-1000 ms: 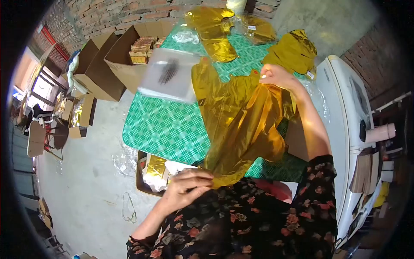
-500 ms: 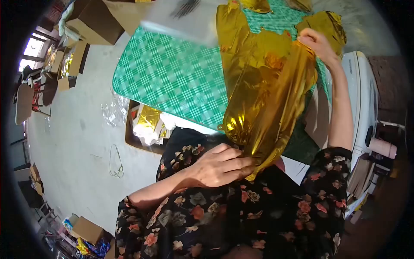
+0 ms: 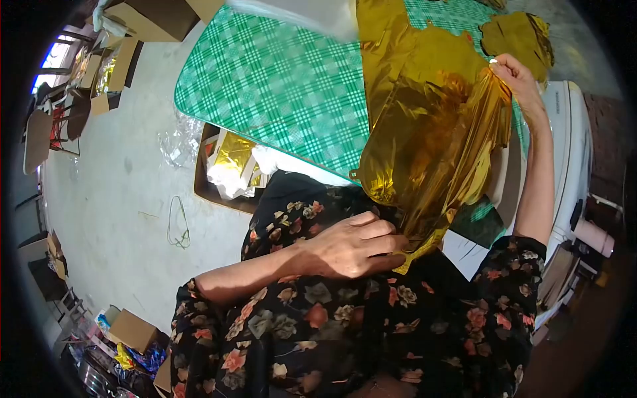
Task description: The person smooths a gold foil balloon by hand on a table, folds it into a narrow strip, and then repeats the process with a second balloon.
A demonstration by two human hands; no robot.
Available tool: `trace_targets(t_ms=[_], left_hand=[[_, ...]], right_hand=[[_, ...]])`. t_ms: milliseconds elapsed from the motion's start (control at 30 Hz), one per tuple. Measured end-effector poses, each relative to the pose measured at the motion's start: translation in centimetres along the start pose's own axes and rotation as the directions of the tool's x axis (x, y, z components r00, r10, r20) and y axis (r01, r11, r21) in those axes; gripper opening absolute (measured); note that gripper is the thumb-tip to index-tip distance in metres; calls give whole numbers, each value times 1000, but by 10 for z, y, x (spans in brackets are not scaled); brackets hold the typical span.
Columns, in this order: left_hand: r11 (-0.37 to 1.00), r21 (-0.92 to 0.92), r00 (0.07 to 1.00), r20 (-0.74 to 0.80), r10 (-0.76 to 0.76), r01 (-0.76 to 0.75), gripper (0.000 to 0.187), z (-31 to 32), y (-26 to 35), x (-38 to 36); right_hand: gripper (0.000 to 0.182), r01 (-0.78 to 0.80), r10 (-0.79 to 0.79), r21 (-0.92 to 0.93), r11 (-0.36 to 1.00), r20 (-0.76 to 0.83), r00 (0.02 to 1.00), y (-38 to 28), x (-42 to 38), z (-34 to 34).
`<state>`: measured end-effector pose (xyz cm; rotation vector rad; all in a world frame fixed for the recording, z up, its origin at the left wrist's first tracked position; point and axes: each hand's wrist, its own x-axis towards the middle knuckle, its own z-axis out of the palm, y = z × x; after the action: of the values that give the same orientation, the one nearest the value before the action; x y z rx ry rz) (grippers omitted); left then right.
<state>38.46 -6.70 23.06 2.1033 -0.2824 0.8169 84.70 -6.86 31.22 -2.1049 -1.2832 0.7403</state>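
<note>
A flat gold foil balloon (image 3: 424,132), shiny and see-through in places, stretches from the table down to my lap. My right hand (image 3: 521,83) pinches its upper right edge, where the foil bunches into folds. Low over my lap, my left hand (image 3: 361,245) is closed on the balloon's bottom end, with the fingertips partly hidden by the foil. A small tab sticks out at the balloon's lower left edge, near the table rim.
A green plaid cloth covers the table (image 3: 272,86), with clear plastic (image 3: 305,14) and more gold foil (image 3: 517,43) on it. Below the table's edge stands an open box (image 3: 204,189) of packets. A white appliance (image 3: 567,146) is at the right; cartons (image 3: 136,330) and a wire loop (image 3: 178,225) lie on the floor.
My right hand has moved slightly right and down in view, and the foil is spread wider between my hands. My left hand keeps its grip on the bottom end.
</note>
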Motion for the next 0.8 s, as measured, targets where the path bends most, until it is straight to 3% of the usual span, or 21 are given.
trace_targets(t_ms=[167, 300, 567, 667, 800], left_hand=[[1000, 9, 1000, 17, 3, -3, 40, 1, -1, 0], [1000, -6, 999, 45, -1, 1, 39, 1, -1, -1], [997, -58, 991, 119, 55, -48, 40, 13, -9, 5], [991, -123, 977, 196, 79, -55, 43, 17, -12, 14], [990, -115, 932, 361, -32, 79, 43, 3, -2, 28]], right_hand=[[21, 66, -65, -21, 998, 44, 997, 9, 4, 15], [22, 185, -172, -164, 969, 92, 981, 12, 5, 32], [22, 212, -208, -339, 916, 49, 977, 15, -3, 41], [23, 204, -211, -398, 894, 28, 977, 13, -7, 44], [24, 179, -190, -431, 884, 19, 982, 15, -8, 44]])
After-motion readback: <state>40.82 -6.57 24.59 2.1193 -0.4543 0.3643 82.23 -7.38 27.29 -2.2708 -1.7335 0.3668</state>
